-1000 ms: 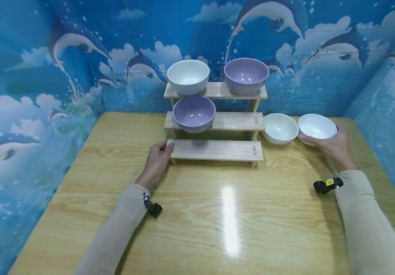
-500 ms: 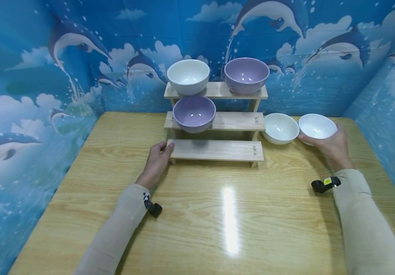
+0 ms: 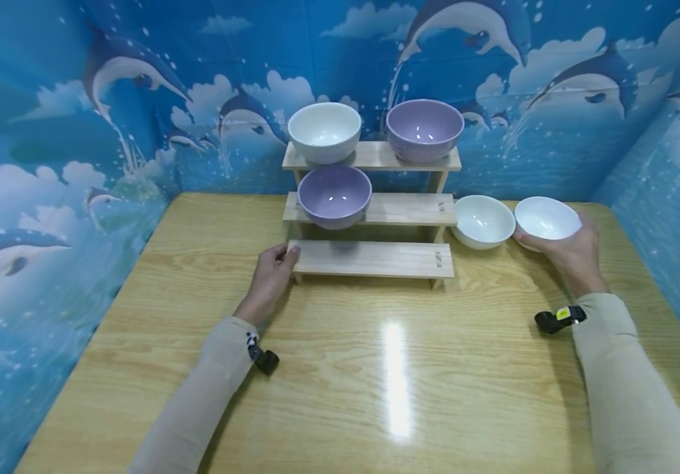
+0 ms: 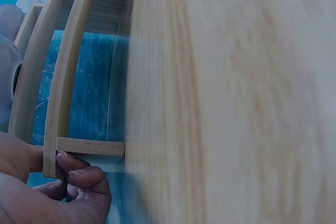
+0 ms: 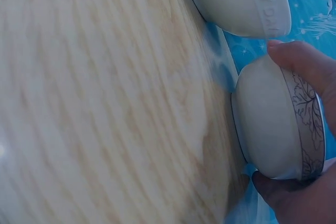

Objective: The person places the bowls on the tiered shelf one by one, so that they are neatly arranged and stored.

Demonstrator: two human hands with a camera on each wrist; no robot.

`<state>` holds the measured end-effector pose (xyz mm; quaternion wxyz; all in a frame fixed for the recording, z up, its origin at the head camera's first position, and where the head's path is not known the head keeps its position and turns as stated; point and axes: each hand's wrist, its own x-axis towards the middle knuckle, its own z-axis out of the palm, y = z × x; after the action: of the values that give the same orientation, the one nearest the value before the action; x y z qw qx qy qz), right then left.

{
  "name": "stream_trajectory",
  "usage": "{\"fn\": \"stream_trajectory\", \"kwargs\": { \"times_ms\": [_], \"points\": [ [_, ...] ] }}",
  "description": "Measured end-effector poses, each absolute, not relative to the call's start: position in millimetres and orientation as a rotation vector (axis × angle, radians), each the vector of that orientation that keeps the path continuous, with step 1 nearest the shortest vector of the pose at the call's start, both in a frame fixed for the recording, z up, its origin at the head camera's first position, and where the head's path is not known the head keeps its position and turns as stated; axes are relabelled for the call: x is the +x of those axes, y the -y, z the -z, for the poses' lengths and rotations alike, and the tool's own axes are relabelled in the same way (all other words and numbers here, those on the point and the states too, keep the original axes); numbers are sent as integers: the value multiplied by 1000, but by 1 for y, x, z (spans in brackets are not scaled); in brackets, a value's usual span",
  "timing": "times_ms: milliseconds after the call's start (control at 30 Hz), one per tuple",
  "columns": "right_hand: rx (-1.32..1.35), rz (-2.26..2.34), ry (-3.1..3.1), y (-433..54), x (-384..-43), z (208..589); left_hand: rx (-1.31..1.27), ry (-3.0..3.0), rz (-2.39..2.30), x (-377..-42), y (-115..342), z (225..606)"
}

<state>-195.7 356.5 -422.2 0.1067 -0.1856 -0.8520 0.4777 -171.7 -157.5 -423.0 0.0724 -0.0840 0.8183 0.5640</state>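
My left hand (image 3: 268,278) pinches the left end of the lowest board of a three-step wooden stand (image 3: 369,258); in the left wrist view its thumb and curled fingers (image 4: 89,179) lie against that corner. At the far right of the table my right hand (image 3: 575,253) grips a white bowl (image 3: 546,217) by its sides. A grey leaf-patterned band circles that bowl (image 5: 273,119) below the rim in the right wrist view. Just left of it sits another white bowl (image 3: 483,222) with raised lettering, beside the stand.
On the top step stand a white bowl (image 3: 324,131) and a purple bowl (image 3: 424,130). A second purple bowl (image 3: 334,196) is on the left of the middle step. Blue dolphin-print cloth (image 3: 245,59) walls in the wooden table (image 3: 328,395) at the back and sides.
My right wrist has shifted very slightly left, while its hand keeps hold of the patterned bowl. The left hand, the stand and the other bowls stay where they were.
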Motion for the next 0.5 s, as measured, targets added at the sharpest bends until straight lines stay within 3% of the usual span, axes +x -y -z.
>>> {"fn": "stream_trajectory", "kwargs": {
  "times_ms": [500],
  "points": [
    [-667, -1498, 2421, -359, -193, 424, -242, -2437, -1694, -171, 159, 423]
  ]
}}
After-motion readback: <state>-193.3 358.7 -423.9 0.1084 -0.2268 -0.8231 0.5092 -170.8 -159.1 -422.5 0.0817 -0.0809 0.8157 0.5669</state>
